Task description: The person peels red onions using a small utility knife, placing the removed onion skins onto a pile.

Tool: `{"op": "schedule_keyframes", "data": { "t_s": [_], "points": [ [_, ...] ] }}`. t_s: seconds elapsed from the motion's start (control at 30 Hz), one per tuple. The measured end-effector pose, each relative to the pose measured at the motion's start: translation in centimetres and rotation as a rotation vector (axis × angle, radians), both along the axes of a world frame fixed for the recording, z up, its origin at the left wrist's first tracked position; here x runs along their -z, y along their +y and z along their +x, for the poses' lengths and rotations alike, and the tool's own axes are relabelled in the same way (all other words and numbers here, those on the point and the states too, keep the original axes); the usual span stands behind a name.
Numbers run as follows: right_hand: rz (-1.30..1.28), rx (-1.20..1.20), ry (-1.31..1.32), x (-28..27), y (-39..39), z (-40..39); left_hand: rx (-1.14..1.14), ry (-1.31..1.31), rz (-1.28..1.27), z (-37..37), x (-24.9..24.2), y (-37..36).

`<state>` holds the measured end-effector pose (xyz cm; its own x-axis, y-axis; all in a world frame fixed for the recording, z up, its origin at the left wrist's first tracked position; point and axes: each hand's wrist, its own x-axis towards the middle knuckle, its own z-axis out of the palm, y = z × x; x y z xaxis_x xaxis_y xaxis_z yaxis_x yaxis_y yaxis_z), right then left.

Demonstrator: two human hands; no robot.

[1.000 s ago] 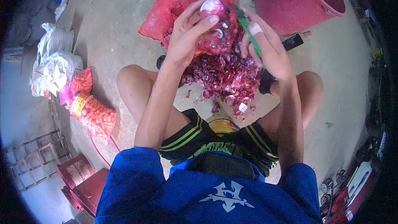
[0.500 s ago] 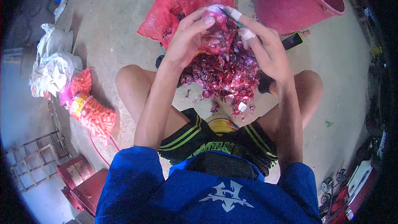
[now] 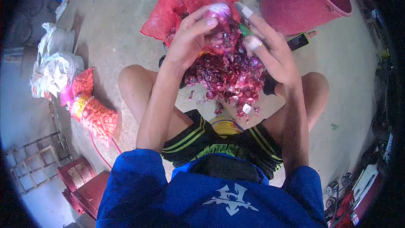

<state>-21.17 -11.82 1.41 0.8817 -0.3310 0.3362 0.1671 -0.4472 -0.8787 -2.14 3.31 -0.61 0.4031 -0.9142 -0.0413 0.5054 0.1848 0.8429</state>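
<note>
My left hand [image 3: 187, 42] is closed around a purple-red onion [image 3: 220, 12], its pale top showing above the fingers. Just to the right, my right hand [image 3: 276, 55] grips a small knife with a green handle [image 3: 244, 30]. White tape wraps its index finger and thumb. The blade is hard to make out beside the index fingertip, apart from the onion. Below both hands spreads a heap of red onion skins [image 3: 236, 76] between my legs. A red mesh sack [image 3: 181, 0] of onions lies right behind my left hand.
A large red tub [image 3: 287, 12] stands at the back right, with a phone [image 3: 298, 42] on the floor near it. Bags of orange pieces [image 3: 99, 118] and white sacks [image 3: 59, 67] lie on the left. Red stools [image 3: 80, 177] stand at the lower left.
My right hand has moved a little to the right, away from the onion, taking the knife with it. More of the onion's pale top shows. My left hand has barely moved.
</note>
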Motion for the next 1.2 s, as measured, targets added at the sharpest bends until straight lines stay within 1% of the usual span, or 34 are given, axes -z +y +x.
{"op": "schedule_keyframes", "data": {
  "t_s": [0.1,0.17,0.3,0.37,0.4,0.5,0.6,0.7,0.8,0.9,0.97,1.0,1.07,1.1,1.17,1.2],
  "points": [
    [-0.043,-0.034,0.017,0.3,-0.4,0.3,0.038,-0.002,0.006,-0.4,-0.4,-0.1],
    [-0.062,0.014,0.025,-0.2,-0.6,0.3,0.06,-0.142,-0.012,-0.4,-0.5,0.0],
    [-0.054,0.077,0.072,-0.3,-1.0,0.2,0.118,-0.158,-0.074,-0.9,-1.2,0.0],
    [0.039,0.045,0.022,0.1,-0.9,0.1,0.084,-0.134,-0.057,-0.9,-1.3,0.1],
    [0.04,0.04,0.02,-0.1,-0.7,-0.1,0.079,-0.136,-0.055,-0.7,-1.2,0.1],
    [0.147,-0.022,0.038,-0.6,-0.1,-0.5,0.055,-0.121,-0.022,-0.3,-0.9,0.1],
    [0.081,-0.008,0.048,0.4,-0.2,-0.6,0.051,-0.116,-0.048,-0.4,-0.8,0.0],
    [0.073,-0.06,0.026,0.3,-0.2,-0.3,0.065,-0.078,-0.071,-0.5,-0.8,-0.1],
    [0.016,-0.043,0.053,0.2,0.0,-0.2,0.102,-0.157,-0.063,-0.4,-0.5,-0.3],
    [-0.057,-0.031,-0.04,-0.1,0.4,-0.1,0.054,-0.127,-0.093,-0.8,-0.2,-0.5],
    [-0.04,-0.047,0.05,-1.1,0.2,-0.1,-0.031,-0.037,-0.135,-1.0,0.0,-0.7],
    [-0.042,-0.048,0.049,-0.6,0.1,0.2,-0.032,-0.038,-0.137,-0.9,0.0,-0.7],
    [-0.272,0.13,-0.116,0.6,0.3,1.0,-0.017,0.006,-0.092,-0.8,0.0,-0.8],
    [-0.274,0.131,-0.115,0.7,0.3,1.1,-0.016,0.007,-0.094,-0.7,0.0,-1.0],
    [-0.273,0.234,-0.119,0.5,0.5,1.6,-0.032,-0.067,-0.053,-0.4,-0.3,-1.2],
    [-0.271,0.234,-0.12,0.7,0.2,1.7,-0.032,-0.068,-0.052,-0.5,-0.5,-1.1]
  ]
}}
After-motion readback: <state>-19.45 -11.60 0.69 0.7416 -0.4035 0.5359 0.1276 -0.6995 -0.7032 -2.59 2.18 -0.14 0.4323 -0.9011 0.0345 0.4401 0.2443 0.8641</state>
